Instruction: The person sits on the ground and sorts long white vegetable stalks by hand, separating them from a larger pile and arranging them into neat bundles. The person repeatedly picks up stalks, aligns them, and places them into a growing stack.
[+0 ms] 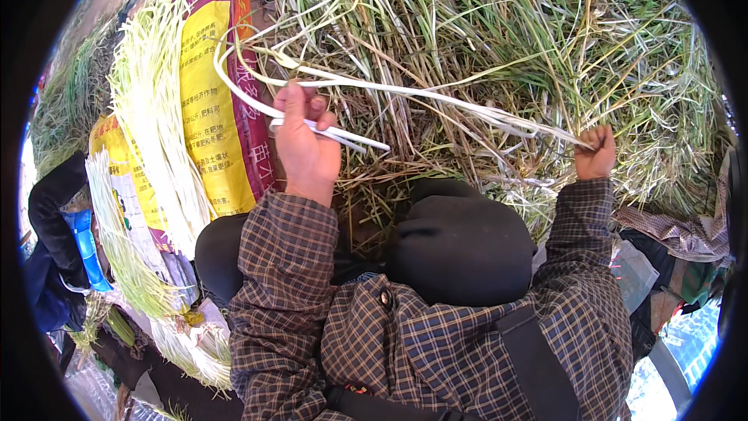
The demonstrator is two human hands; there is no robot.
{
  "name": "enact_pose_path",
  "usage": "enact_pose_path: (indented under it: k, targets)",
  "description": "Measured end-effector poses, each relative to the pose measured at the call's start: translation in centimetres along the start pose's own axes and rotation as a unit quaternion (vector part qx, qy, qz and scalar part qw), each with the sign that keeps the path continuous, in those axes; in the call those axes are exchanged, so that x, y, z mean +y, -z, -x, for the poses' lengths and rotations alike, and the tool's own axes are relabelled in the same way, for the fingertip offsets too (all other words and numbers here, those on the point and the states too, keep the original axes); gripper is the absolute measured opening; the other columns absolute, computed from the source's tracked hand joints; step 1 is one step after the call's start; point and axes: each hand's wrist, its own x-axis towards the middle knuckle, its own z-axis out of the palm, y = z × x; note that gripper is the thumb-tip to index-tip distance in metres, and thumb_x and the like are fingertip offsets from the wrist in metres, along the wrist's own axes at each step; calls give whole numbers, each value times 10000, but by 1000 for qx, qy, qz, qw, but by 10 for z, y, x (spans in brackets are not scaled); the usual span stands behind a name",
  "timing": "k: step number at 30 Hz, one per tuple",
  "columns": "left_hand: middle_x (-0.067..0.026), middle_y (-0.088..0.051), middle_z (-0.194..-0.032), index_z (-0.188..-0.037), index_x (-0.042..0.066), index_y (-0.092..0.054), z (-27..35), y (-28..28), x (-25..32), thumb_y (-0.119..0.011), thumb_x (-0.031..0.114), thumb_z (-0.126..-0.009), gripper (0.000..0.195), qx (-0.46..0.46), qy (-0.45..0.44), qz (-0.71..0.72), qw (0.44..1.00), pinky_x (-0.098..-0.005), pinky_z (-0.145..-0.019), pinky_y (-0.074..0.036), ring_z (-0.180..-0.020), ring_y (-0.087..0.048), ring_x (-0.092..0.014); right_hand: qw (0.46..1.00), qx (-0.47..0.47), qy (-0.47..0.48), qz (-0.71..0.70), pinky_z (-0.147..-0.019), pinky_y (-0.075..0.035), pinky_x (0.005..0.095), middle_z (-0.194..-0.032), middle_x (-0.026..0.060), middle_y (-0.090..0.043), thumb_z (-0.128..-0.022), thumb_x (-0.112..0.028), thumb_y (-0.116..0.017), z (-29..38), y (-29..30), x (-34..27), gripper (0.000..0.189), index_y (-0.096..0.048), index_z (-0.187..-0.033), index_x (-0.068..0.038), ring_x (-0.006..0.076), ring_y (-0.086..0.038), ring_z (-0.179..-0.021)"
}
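Note:
My left hand [307, 143] pinches a few long pale stalks [251, 97] between thumb and fingers, left of the middle. Their white ends stick out to the right of that hand, and the stalks loop round at the upper left. Over on the right, my right hand [595, 152] is closed on thin, whitish strands [508, 117] that stretch across from the looped stalks. Beside my left hand, a thick bundle of pale green and white stalks [158, 99] lies on a yellow and purple printed sack [210, 93].
A large heap of loose green and straw-coloured stalks [467, 23] spreads ahead. More white stalk bundles [123, 234] lie at the lower left. Another person's dark sleeve [55, 210] shows at the far left. Checked cloth [672, 231] lies at the right.

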Motion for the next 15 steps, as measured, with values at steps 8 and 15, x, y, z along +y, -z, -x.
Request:
enact_pose_path:
  k: [8,15]
  targets:
    - [-13,-519,-1068,-922,108,-477,7,-3,-9,-550,170,-814,145,-50,-3,-121,991,-226,-626,-393,-891,-483,-77,550,-56,188,812,-800,-412,365,-1011,155,-546,-775,-310,-543,12,-19,-9,428,-477,-1092,-31,267,-524,-910]
    - [-55,-452,-1182,-964,73,-544,27,-12,-28,-527,129,-819,157,-194,41,-208,958,-275,-750,-436,-992,-477,-134,634,-426,422,489,-602,-461,299,-792,51,-546,-692,-141,-629,81,-188,74,241,-561,-915,-83,201,-540,-734]
